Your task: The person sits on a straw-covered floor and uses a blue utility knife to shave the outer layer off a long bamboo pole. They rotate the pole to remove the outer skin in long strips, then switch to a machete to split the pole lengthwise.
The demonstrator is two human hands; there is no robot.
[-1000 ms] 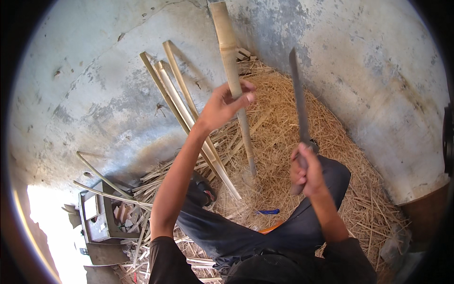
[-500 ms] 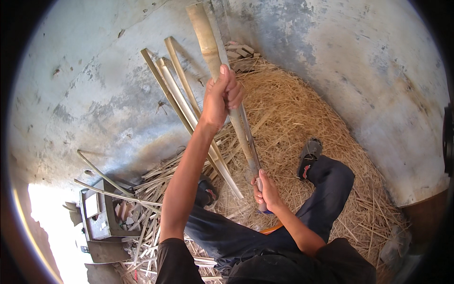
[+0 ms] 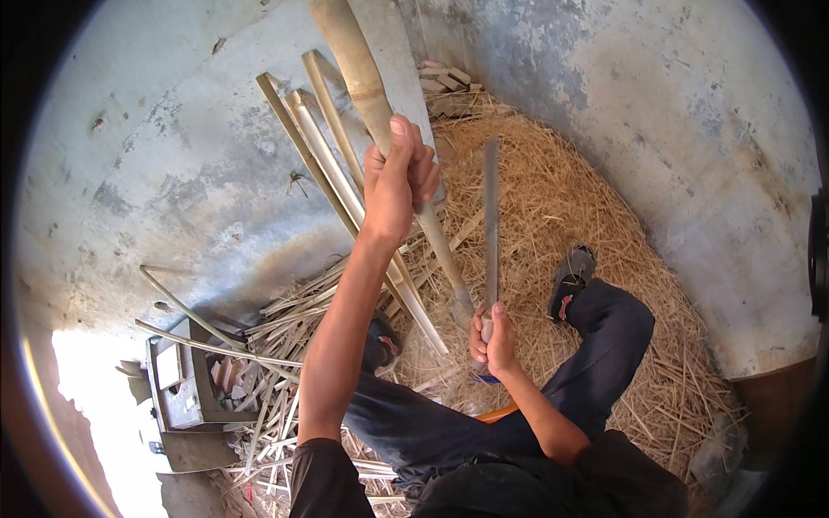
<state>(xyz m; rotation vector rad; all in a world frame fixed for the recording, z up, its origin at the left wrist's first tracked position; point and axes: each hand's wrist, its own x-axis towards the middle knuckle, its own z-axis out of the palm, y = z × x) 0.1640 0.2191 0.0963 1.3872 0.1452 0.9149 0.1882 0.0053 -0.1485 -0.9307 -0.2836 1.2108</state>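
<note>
My left hand (image 3: 397,181) is wrapped round a bamboo pole (image 3: 358,73) with its thumb up along it. The pole slants from the top of the view down toward my right hand. My right hand (image 3: 494,341) is closed round the handle of a long, straight-bladed knife (image 3: 491,216). The blade points up and away, to the right of the bamboo with a gap between them. Beside my right hand, the pole's lower end is partly hidden by the fingers.
Split bamboo lengths (image 3: 324,164) lean on the stained wall (image 3: 173,164) at left. Straw-like shavings (image 3: 570,181) cover the floor around my shoes. Thin strips (image 3: 285,319) lie at left, by a grey box-like frame (image 3: 186,419) with rubble. Bricks (image 3: 445,79) sit in the far corner.
The knife blade has swung out to the right, from close along the bamboo to apart from it. The pole's upper end has shifted left. Both hands keep their hold.
</note>
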